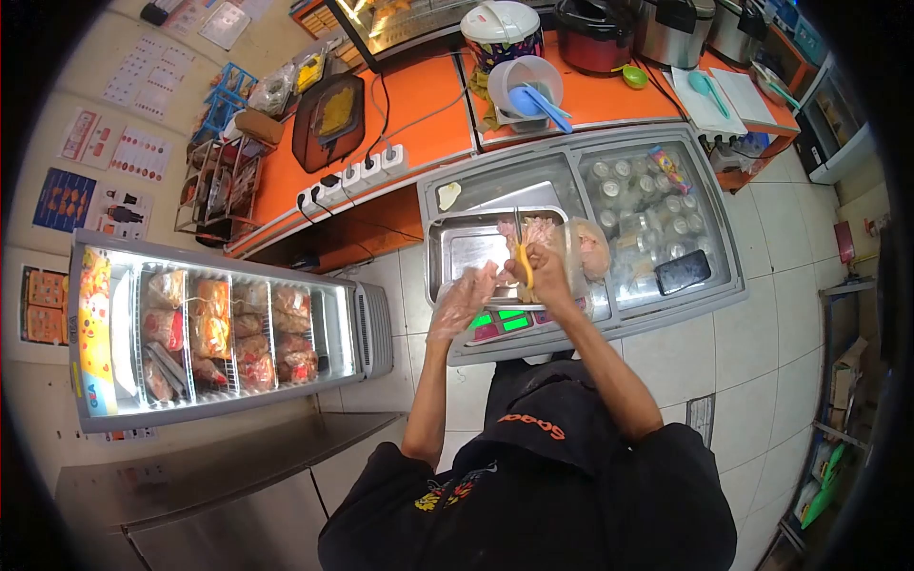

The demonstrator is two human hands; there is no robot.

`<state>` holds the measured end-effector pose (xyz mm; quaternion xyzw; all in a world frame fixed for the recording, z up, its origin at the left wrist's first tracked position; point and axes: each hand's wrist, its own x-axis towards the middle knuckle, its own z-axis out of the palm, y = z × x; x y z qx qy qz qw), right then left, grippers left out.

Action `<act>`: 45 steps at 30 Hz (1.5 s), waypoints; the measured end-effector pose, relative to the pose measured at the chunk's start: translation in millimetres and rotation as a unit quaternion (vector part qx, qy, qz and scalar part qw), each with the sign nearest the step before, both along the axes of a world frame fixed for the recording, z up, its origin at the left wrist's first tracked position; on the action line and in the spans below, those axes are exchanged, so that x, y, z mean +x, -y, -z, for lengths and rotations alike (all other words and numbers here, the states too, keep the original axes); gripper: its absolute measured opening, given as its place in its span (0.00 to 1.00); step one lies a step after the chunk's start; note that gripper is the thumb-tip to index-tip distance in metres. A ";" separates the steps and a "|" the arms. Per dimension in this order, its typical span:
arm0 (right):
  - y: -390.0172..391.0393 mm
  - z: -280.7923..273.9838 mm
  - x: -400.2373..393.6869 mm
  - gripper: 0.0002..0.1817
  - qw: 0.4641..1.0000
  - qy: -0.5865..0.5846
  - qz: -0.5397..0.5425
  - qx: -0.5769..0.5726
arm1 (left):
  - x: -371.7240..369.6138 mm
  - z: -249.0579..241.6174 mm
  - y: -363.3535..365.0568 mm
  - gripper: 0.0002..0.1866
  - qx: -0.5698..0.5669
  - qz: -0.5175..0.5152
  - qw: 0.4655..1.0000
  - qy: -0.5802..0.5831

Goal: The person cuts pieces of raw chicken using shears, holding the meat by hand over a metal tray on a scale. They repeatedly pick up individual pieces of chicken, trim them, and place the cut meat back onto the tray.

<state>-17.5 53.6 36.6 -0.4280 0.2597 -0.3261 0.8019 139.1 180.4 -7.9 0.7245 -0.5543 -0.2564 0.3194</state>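
My left hand (461, 303), in a clear plastic glove, is closed on a piece of pale pink raw meat (488, 277) over the near edge of a metal tray (459, 217). My right hand (546, 274) grips scissors with yellow handles (524, 259); their blades point away from me over the tray. More cut raw meat (540, 231) lies in the tray's right part, partly hidden by the scissors and hand. Beside the tray on the right is a clear plastic bag of pink meat (593, 252). A scale with green displays (515, 321) sits just below the tray.
The tray stands on a glass-topped chest freezer (569, 162) with drink cans inside. A phone (683, 272) lies on the glass. Behind is an orange counter (426, 105) with a power strip (362, 174) and a clear container (525, 84). A lit display fridge (224, 328) stands left.
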 end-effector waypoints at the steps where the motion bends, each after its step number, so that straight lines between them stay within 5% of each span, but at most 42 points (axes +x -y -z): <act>1: 7.7 0.7 -5.2 0.14 1.000 -0.005 -0.018 -0.002 | -5.5 -7.9 3.6 0.21 0.015 -0.006 0.999 0.037; 2: 11.6 2.8 -11.2 0.14 0.999 -0.010 -0.037 -0.006 | -9.0 -14.9 6.0 0.32 0.070 -0.038 0.996 0.037; 6: -2.1 26.8 -38.3 0.15 0.988 -0.098 -0.115 -0.017 | -16.6 -35.4 20.8 0.26 0.163 -0.183 0.966 -0.077; 9: -18.8 50.1 -52.0 0.11 0.945 -0.220 -0.240 -0.040 | -12.1 -17.9 12.0 0.23 -0.068 -0.175 0.966 -0.181; 11: -34.2 61.4 -51.6 0.14 0.947 -0.138 -0.289 -0.023 | -6.0 -11.3 8.6 0.23 -0.088 -0.157 0.953 -0.244; 13: -43.4 59.6 -43.1 0.18 0.945 -0.072 -0.318 -0.002 | -25.7 -75.4 12.9 0.23 -0.102 -0.132 0.937 -0.306; 19: -44.2 25.7 -12.2 0.21 0.949 0.072 -0.306 0.019 | -37.1 -129.5 0.4 0.25 -0.092 -0.111 0.956 -0.257; 25: -42.9 21.9 2.6 0.21 0.922 0.074 -0.380 -0.032 | -19.0 -100.4 -15.4 0.30 -0.122 -0.101 0.892 -0.422; 34: -39.6 6.0 4.8 0.23 0.892 0.146 -0.427 -0.023 | -1.9 -113.9 -14.4 0.33 -0.032 0.050 0.889 -0.455; 37: -45.2 0.7 6.7 0.29 0.905 0.116 -0.408 0.033 | -2.8 -121.9 -16.6 0.30 -0.002 0.022 0.910 -0.415; 43: -45.7 -20.0 5.1 0.25 0.921 0.128 -0.359 0.075 | -13.2 -121.5 -16.4 0.23 0.009 -0.063 0.969 -0.239; 44: -46.7 -18.0 4.9 0.24 0.929 0.117 -0.344 0.070 | -10.1 -110.7 -16.4 0.19 -0.083 -0.035 0.996 -0.028; 45: -48.7 -13.5 5.1 0.23 0.936 0.106 -0.329 0.065 | -6.5 -102.8 -13.0 0.16 -0.170 -0.004 0.968 0.185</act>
